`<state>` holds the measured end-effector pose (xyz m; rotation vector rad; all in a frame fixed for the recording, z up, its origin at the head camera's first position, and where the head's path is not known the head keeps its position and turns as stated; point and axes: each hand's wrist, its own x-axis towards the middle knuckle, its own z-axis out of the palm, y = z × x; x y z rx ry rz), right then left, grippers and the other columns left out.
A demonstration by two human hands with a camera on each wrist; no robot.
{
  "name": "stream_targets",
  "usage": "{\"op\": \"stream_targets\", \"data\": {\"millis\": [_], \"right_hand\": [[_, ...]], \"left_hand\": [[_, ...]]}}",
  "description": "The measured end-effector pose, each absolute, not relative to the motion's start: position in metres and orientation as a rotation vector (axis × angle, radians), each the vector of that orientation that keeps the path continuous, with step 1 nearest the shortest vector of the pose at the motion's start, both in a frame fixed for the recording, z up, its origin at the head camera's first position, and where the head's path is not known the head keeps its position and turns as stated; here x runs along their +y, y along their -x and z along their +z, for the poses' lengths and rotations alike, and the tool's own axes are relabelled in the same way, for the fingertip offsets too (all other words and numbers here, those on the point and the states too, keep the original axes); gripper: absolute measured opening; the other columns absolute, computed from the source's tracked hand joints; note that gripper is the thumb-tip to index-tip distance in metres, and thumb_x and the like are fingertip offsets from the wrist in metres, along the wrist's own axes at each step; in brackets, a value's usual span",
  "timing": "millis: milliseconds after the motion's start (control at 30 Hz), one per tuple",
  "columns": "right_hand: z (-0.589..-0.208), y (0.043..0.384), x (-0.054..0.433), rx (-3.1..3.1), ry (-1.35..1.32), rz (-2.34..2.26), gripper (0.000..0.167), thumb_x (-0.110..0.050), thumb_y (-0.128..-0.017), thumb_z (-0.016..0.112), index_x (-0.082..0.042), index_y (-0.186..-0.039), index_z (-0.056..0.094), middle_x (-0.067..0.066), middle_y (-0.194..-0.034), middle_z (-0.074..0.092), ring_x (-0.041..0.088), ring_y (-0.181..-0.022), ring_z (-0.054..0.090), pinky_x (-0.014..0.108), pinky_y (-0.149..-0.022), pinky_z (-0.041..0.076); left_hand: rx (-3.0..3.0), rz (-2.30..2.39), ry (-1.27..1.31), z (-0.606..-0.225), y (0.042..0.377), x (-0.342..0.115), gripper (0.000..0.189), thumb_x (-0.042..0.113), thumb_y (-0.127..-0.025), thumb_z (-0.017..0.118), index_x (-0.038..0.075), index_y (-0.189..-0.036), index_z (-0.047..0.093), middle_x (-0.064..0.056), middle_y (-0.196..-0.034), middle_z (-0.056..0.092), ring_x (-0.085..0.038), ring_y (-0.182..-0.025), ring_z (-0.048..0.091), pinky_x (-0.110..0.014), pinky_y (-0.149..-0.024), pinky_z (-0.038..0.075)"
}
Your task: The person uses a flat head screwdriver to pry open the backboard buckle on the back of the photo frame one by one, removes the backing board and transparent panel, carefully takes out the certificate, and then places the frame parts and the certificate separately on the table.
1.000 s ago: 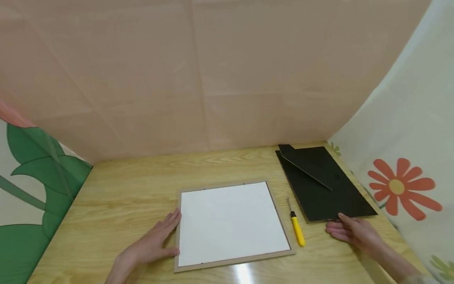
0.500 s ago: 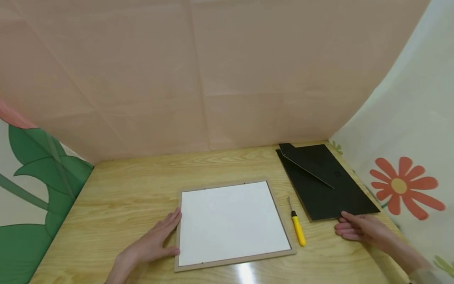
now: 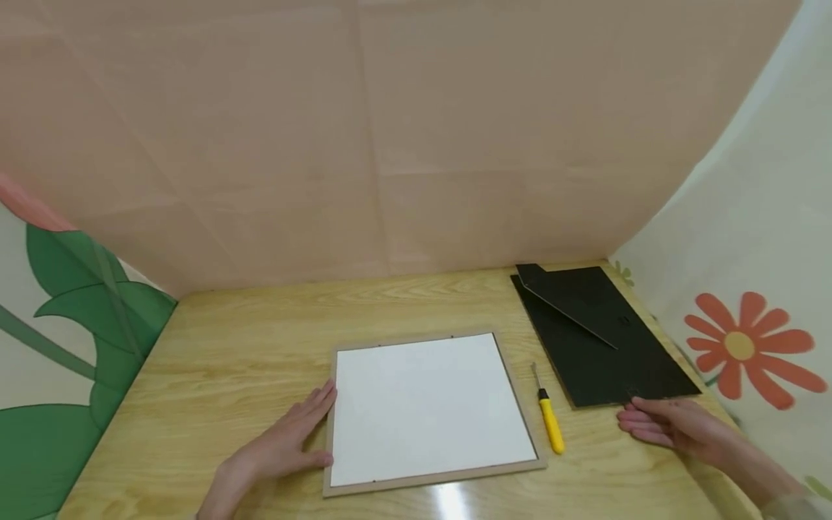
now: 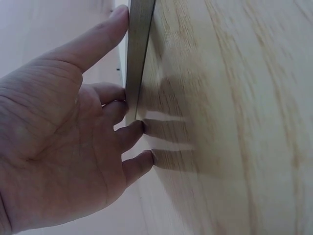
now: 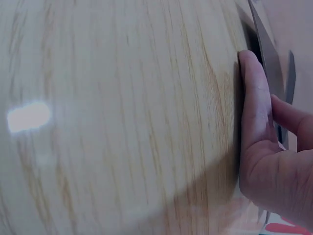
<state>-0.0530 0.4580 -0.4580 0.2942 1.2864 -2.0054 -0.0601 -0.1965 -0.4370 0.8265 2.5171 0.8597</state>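
A picture frame [image 3: 437,479] lies flat on the table, a white sheet [image 3: 429,412] filling its inside. My left hand [image 3: 276,444] rests along its left side with fingers spread, thumb and fingertips touching the rim. In the left wrist view, the frame's edge [image 4: 139,54] stands beside the thumb and fingers. To the right lies a black frame backing board [image 3: 604,368], its stand leg [image 3: 565,307] tilted out. My right hand [image 3: 676,430] pinches the board's near edge, thumb on top and fingers underneath. The right wrist view shows a dark gap beneath the backing board [image 5: 266,49].
A yellow-handled screwdriver [image 3: 551,426] lies between the frame and the backing board. The wood-grain table [image 3: 247,347] meets a plain cloth backdrop [image 3: 364,144] behind, with a flower-printed cloth [image 3: 767,238] close on the right.
My right hand has shifted slightly right along the backing board's near edge. The left hand stays at the frame's left side; the head view has drifted a little.
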Motion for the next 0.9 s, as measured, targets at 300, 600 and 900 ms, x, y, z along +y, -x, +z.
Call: {"op": "stream_targets", "data": {"millis": [300,600,900], "right_hand": [[-0.458,0.051,0.457,1.364,-0.322,-1.983,0.033,-0.013,-0.105,0.04,-0.001,-0.105,0.07,0.017,-0.106,0.07,0.026,-0.103,0.066,0.039,-0.093,0.049],[-0.458,0.05,0.453,1.484,-0.466,-1.945,0.03,-0.014,-0.104,0.045,0.0,-0.1,0.072,0.018,-0.101,0.071,0.027,-0.098,0.068,0.039,-0.09,0.051],[-0.453,0.047,0.439,1.753,-0.599,-1.861,0.031,-0.016,-0.103,0.047,0.004,-0.099,0.07,0.017,-0.094,0.072,0.025,-0.09,0.071,0.038,-0.082,0.055]], "left_hand": [[2.522,0.836,-0.815,-0.436,0.061,-0.194,0.095,0.046,-0.087,0.066,-0.001,-0.152,0.015,-0.016,-0.16,0.005,-0.04,-0.143,0.01,-0.062,-0.11,0.012],[2.52,0.839,-0.811,-0.434,0.06,-0.195,0.095,0.043,-0.087,0.068,-0.002,-0.152,0.014,-0.016,-0.159,0.005,-0.04,-0.143,0.009,-0.062,-0.11,0.011],[2.525,0.84,-0.814,-0.434,0.058,-0.195,0.095,0.04,-0.087,0.069,-0.002,-0.152,0.014,-0.017,-0.159,0.004,-0.041,-0.143,0.009,-0.062,-0.11,0.011]]}}
